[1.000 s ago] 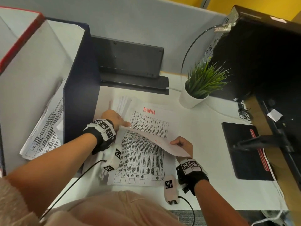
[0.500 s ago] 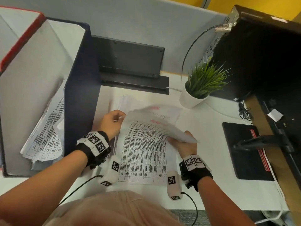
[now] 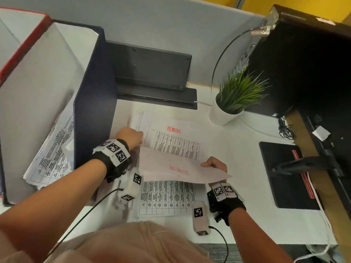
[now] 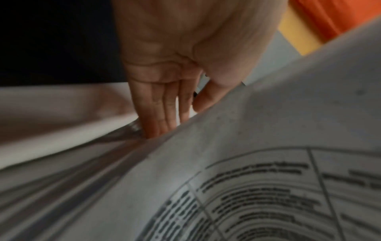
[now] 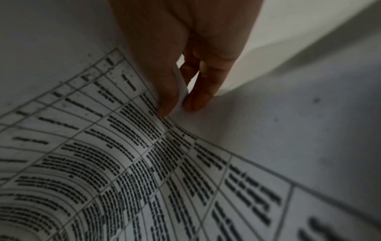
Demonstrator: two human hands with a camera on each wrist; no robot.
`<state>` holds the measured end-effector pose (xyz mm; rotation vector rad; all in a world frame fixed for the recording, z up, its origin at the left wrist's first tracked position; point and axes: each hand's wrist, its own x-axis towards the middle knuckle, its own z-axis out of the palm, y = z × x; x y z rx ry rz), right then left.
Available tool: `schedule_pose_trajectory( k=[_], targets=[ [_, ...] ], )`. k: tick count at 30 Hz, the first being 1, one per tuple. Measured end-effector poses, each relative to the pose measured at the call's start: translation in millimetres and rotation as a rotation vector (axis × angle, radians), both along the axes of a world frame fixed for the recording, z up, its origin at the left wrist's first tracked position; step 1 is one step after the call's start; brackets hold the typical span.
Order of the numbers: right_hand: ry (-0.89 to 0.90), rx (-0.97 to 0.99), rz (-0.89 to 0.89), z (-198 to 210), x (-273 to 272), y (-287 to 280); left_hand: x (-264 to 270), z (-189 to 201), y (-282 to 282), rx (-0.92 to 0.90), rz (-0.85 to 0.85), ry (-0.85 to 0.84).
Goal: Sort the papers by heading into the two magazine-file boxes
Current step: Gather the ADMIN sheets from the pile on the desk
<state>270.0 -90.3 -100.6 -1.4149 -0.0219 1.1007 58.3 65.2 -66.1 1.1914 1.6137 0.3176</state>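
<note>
From the head camera, a lifted sheet (image 3: 182, 170) is curling over the paper stack (image 3: 171, 194) lying on the worktop (image 3: 237, 149), red lettering showing through it. The right hand (image 3: 215, 165) is holding its right edge; only the right wrist view is revealing the grip: thumb and fingers (image 5: 201, 96) pinching the paper. The left hand (image 3: 131, 135) is sitting at the stack's left edge, fingers (image 4: 156, 114) lying straight against the pages. The dark blue file box (image 3: 93, 114) is standing just left, holding papers.
</note>
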Motion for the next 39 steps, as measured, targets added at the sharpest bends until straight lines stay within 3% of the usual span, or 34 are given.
schedule_pose_trajectory(
  k=[5, 7, 11, 19, 23, 24, 27, 31, 35, 39],
  targets=[
    [0.09, -0.033, 0.01, 2, -3, 0, 9, 2, 3, 0.018, -0.251, 0.259],
    [0.082, -0.038, 0.006, 3, -2, 1, 12, 1, 1, 0.017, -0.323, 0.28],
    [0.069, -0.032, 0.018, 3, -4, 2, 12, -8, -3, 0.073, -0.28, 0.223],
    [-0.151, -0.093, 0.098, 4, 11, 6, -1, -12, -7, 0.186, -0.129, -0.006],
    [-0.624, -0.287, 0.273, 2, 9, 5, -6, -6, -16, 0.217, -0.109, -0.146],
    [-0.674, -0.286, 0.264, 1, 9, 4, -7, -4, -19, 0.212, -0.113, -0.184],
    [-0.657, -0.133, 0.167, 0, 5, 2, -8, -1, -25, 0.203, -0.141, -0.263],
    [-0.643, -0.075, 0.227, 1, 5, 0, -8, 2, -26, 0.192, -0.181, -0.296],
    [-0.742, -0.157, 0.27, -5, 4, -3, -6, -2, -19, 0.211, -0.043, -0.173],
    [-0.694, -0.119, 0.243, -11, 3, -7, -11, -8, -14, 0.228, -0.097, 0.047]
  ],
)
